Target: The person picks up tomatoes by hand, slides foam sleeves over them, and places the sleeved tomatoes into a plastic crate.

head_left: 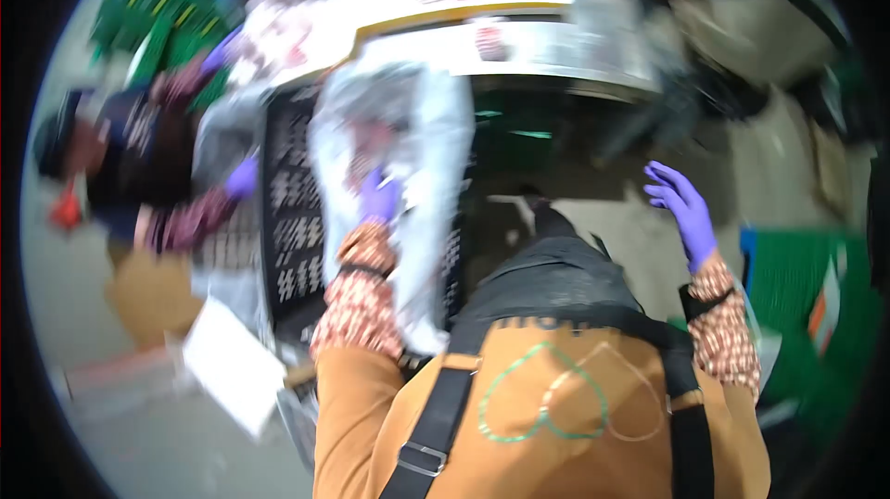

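My left hand [378, 198], in a purple glove, reaches into a black plastic crate [293, 212] lined with a translucent plastic bag [434, 156]. Just beyond its fingertips, inside the liner, lies a blurred pinkish packet [373, 139]. Motion smears the fingers, and I cannot tell if they grip it. Out to the side, over the floor, my right hand [684, 212] hangs in its purple glove with fingers spread and nothing in it.
A white worktable [547, 40] with reddish packets [490, 39] runs across the far side. At left a co-worker [139, 147] in purple gloves stands beside another lined crate [227, 244]. Green crates [802, 286] are stacked at right, and a white sheet [232, 365] lies lower left.
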Motion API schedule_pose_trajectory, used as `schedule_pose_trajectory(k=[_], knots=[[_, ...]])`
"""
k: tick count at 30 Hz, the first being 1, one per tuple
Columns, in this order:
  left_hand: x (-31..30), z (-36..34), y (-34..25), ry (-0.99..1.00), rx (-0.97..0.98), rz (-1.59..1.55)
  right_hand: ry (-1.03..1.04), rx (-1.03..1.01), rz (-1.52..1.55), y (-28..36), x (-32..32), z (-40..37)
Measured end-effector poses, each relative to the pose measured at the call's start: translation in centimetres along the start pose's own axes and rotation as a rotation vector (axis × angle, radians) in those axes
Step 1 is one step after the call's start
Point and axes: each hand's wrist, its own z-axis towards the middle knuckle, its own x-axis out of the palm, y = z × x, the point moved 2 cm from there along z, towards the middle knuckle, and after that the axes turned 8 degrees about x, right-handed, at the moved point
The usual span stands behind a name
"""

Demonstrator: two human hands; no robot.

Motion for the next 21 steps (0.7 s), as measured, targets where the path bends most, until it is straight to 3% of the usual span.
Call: schedule_pose_trajectory(k=[1,2,5,7,8,10,11,12,13,14,16,18,21], knots=[[0.6,-1.2,-4.1,-0.074,-0.069,0.031,0.112,-0.058,-0.025,2.3,2.7,0.7],[0.8,-0.3,-0.3,-0.167,0.131,0.095,0.193,-0.119,-0.055,4.6,4.8,0.3],[-1.4,-2.6,-4.9,-0.113,-0.038,0.101,0.418,-0.335,-0.163,12.4,12.0,-3.5],[-2.8,-4.1,-5.9,-0.209,0.188,0.275,0.559,-0.518,-0.26,16.6,15.5,-6.0],[-0.8,-0.6,-3.9,-0.22,0.109,0.342,0.655,-0.637,-0.248,14.6,16.4,2.0],[-1.8,0.6,-5.2,-0.062,-0.318,0.589,0.764,-0.825,-0.301,17.6,19.4,3.0],[-2.1,2.4,-3.2,0.023,-0.442,0.602,0.834,-0.856,-0.299,18.3,20.8,3.8],[-1.0,8.4,1.3,0.029,-0.46,0.6,0.904,-0.887,-0.298,18.7,21.7,4.6],[-0.5,10.6,5.8,-0.077,-0.323,0.628,0.921,-0.878,-0.3,18.9,22.1,5.6],[-0.2,7.8,10.4,-0.186,-0.189,0.654,1.027,-0.804,-0.288,18.9,22.6,6.6],[1.3,7.5,10.6,-0.169,-0.231,0.641,1.151,-0.711,-0.273,18.6,22.8,7.9],[2.5,8.1,10.3,-0.136,-0.274,0.624,1.171,-0.487,-0.096,18.6,22.1,9.9],[3.7,6.3,8.5,-0.094,-0.307,0.603,1.18,-0.301,-0.099,19.3,21.7,11.7]])
